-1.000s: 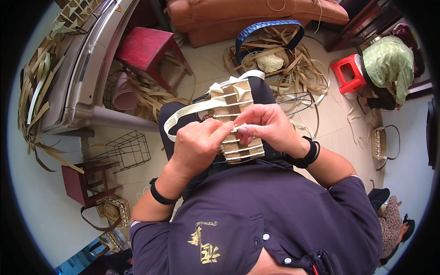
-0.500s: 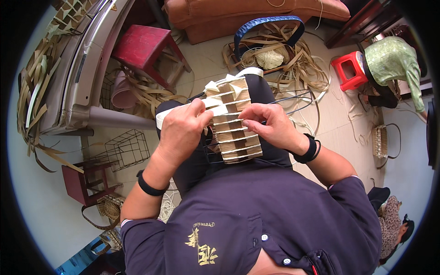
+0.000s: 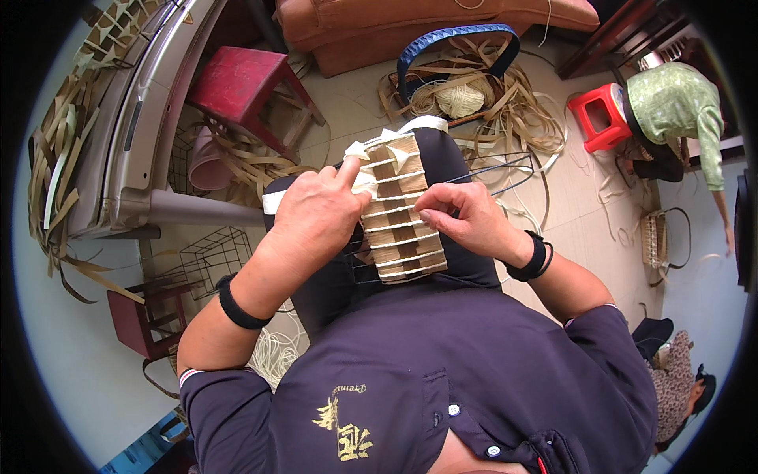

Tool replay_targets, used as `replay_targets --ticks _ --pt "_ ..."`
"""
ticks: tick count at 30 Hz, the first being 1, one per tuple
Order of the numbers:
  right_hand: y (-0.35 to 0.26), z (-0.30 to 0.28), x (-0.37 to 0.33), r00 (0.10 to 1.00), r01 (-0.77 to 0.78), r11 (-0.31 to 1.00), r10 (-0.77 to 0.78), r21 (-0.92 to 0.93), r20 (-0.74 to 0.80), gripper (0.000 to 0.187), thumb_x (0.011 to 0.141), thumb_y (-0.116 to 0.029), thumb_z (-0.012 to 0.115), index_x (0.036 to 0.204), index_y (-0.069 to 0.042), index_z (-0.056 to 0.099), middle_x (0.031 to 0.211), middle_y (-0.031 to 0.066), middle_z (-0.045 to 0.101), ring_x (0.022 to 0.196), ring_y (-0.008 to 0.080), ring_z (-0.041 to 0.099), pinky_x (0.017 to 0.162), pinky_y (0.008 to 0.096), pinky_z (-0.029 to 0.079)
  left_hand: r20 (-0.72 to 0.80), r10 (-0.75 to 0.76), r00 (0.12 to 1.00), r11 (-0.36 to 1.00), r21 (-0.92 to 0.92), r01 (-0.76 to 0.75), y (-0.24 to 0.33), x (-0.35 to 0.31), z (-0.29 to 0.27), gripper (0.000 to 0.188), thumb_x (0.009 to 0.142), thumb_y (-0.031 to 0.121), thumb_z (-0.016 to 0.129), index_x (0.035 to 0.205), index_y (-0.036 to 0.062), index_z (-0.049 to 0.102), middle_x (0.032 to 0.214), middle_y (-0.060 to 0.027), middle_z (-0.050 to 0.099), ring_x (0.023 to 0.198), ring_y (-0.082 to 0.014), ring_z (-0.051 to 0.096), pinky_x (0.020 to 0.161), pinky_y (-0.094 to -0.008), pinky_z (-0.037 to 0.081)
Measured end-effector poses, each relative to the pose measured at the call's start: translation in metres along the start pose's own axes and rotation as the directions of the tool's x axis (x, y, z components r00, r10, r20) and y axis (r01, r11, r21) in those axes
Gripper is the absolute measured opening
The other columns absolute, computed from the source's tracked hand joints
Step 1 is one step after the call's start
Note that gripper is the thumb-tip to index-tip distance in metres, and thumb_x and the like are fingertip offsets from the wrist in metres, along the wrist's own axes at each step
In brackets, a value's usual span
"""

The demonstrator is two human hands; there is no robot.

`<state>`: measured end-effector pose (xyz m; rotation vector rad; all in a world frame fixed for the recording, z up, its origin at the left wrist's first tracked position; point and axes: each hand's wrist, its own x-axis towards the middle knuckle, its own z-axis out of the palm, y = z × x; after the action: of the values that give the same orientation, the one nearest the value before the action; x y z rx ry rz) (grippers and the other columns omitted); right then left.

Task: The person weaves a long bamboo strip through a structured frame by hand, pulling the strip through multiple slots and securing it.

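Observation:
Across my lap rests a half-woven basket, a dark wire frame filled with brown flat bands and bound in rows by white cord. My left hand is curled over its left side, fingers closed on a white flat strip that lies against the weave; the fingertips are partly hidden. At the basket's right edge, my right hand has its thumb and forefinger pinched together. Whatever lies between them is too small to make out. Folded white strip ends stick up at the basket's far end.
Ahead on the floor sits a blue-handled basket with a cream yarn ball and loose brown bands. A dark red stool stands to the left, a bright red stool to the right beside a person in green.
My left hand has moved slightly forward and right over the basket, its elbow swinging outward. The right hand stays pinched at the edge. The person in green has lowered an arm.

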<state>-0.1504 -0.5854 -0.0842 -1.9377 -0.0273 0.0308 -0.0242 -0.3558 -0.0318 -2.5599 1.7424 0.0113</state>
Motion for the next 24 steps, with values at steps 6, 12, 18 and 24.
replay_targets --ticks 6,12,18,24 --pt "0.005 0.001 0.000 0.998 0.051 0.996 -0.053 -0.068 -0.029 0.010 0.093 -0.007 0.071 0.103 -0.003 0.074 0.080 0.0055 0.073 0.068 0.0101 0.066 0.063 0.0257 0.051 0.103 -0.065 0.993 0.998 0.013 0.064 0.005 0.004 -0.002 0.025 0.088 0.011 0.060 0.108 0.0147 0.076 0.108 -0.0131 0.058 0.090 -0.0264 0.066 0.079 -0.0407 0.053" --pt "0.007 0.003 0.004 0.994 0.067 0.995 -0.073 -0.070 -0.077 0.010 0.091 -0.004 0.072 0.101 -0.002 0.074 0.084 0.0084 0.073 0.070 0.0136 0.068 0.064 0.0279 0.053 -0.133 0.137 0.982 0.990 -0.002 -0.138 -0.012 0.012 0.031 0.021 0.086 0.012 0.062 0.104 0.0118 0.073 0.099 -0.0081 0.060 0.084 -0.0229 0.066 0.077 -0.0375 0.052" --pt "0.014 -0.002 0.021 0.945 0.136 0.913 -0.236 -0.385 -0.226 0.008 0.088 -0.003 0.074 0.095 -0.002 0.073 0.082 0.0103 0.067 0.070 0.0240 0.068 0.063 0.0327 0.053 -0.463 0.155 0.873 0.985 0.006 -0.172 -0.009 0.009 0.065 0.018 0.081 0.014 0.067 0.098 0.0102 0.073 0.095 -0.0023 0.072 0.087 -0.0182 0.070 0.074 -0.0341 0.053" --pt "0.000 0.010 0.034 0.964 0.016 0.774 -0.179 -0.634 -0.195 0.011 0.085 -0.022 0.077 0.084 -0.011 0.073 0.081 0.0059 0.067 0.076 0.0289 0.070 0.068 0.0424 0.055 -0.630 0.200 0.750 0.974 0.046 -0.222 -0.009 0.015 0.072 0.017 0.078 0.017 0.066 0.092 0.0098 0.072 0.091 0.0010 0.065 0.092 -0.0166 0.064 0.082 -0.0317 0.052"
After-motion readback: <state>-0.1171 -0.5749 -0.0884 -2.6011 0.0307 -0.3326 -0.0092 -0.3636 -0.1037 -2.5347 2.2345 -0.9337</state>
